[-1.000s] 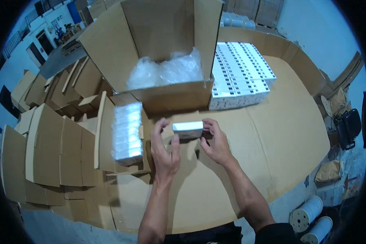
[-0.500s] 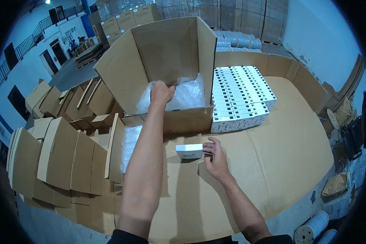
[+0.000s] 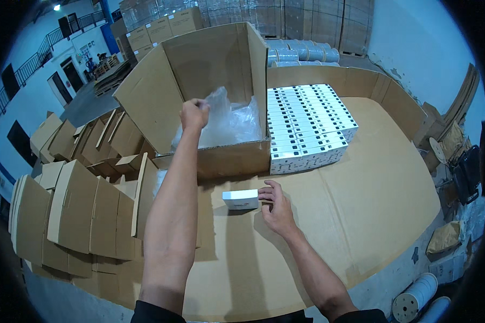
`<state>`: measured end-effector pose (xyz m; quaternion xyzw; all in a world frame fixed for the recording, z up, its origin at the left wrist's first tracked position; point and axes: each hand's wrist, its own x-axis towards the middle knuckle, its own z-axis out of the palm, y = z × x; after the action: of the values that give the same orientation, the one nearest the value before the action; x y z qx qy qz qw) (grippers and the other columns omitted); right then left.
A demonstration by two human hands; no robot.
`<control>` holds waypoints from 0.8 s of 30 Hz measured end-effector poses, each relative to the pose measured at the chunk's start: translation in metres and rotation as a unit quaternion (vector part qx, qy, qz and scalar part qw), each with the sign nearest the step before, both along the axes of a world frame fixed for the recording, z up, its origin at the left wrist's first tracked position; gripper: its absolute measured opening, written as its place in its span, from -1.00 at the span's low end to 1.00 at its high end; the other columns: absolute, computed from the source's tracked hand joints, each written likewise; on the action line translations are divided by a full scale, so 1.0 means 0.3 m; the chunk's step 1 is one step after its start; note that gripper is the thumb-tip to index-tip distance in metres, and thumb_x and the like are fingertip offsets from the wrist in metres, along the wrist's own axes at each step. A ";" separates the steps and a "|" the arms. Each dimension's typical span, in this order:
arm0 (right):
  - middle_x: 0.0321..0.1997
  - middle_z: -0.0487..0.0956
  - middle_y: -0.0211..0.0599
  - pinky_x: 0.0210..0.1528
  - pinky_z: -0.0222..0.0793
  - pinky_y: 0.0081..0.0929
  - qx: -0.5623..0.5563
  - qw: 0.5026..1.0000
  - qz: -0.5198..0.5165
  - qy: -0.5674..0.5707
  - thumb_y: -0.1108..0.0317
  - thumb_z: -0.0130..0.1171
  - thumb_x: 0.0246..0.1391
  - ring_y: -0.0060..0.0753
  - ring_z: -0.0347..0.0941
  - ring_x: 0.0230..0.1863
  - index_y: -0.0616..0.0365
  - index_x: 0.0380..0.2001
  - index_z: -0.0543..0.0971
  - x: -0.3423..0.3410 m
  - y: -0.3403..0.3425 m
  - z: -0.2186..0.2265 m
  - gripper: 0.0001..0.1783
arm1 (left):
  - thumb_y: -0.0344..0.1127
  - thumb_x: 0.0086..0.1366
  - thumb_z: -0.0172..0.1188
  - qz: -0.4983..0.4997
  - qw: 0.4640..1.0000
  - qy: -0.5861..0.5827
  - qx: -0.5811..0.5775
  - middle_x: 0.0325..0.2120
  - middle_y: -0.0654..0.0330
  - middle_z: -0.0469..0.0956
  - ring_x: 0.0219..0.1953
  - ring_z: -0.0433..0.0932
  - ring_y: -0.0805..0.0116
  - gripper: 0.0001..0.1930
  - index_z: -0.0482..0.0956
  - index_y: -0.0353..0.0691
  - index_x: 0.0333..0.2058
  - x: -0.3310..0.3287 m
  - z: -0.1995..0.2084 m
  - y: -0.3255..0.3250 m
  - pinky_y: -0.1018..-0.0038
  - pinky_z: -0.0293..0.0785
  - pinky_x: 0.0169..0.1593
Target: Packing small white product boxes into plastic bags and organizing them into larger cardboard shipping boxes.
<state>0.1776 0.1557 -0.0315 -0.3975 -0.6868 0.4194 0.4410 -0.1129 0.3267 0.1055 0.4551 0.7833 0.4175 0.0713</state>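
Observation:
My left hand is closed in a pinch on a thin clear plastic bag. It is over the open cardboard carton, and part of the bag stands up out of the crumpled plastic inside. A small white box lies on the cardboard-covered table in front of the carton. My right hand is beside that box, fingers apart and curved, with fingertips at its right end. Whether they press on it I cannot tell.
Rows of white boxes stand stacked right of the carton. Folded cardboard cartons crowd the left side. A raised cardboard rim edges the table at the back. White spools lie on the floor at lower right.
My left hand has drawn up and back a little, pulling the plastic bag taller out of the carton. My right hand stays by the small white box. The whole view has shifted slightly.

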 end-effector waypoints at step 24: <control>-0.53 0.49 -0.47 -0.47 0.32 -0.61 0.043 0.993 0.099 0.044 0.38 0.40 0.09 -0.70 0.36 -0.54 0.21 -0.39 0.46 0.069 -0.138 0.229 -0.73 | -0.30 0.47 0.22 -0.192 0.934 -0.234 0.190 -0.38 0.33 0.55 -0.40 0.49 0.61 -0.82 0.62 -0.32 -0.17 0.431 -0.204 -0.957 0.60 0.47 -0.33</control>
<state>0.1983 0.1142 0.0371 -0.2890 -0.7203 0.4481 0.4438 0.0163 0.0395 0.0443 0.4914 0.5481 0.6316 0.2434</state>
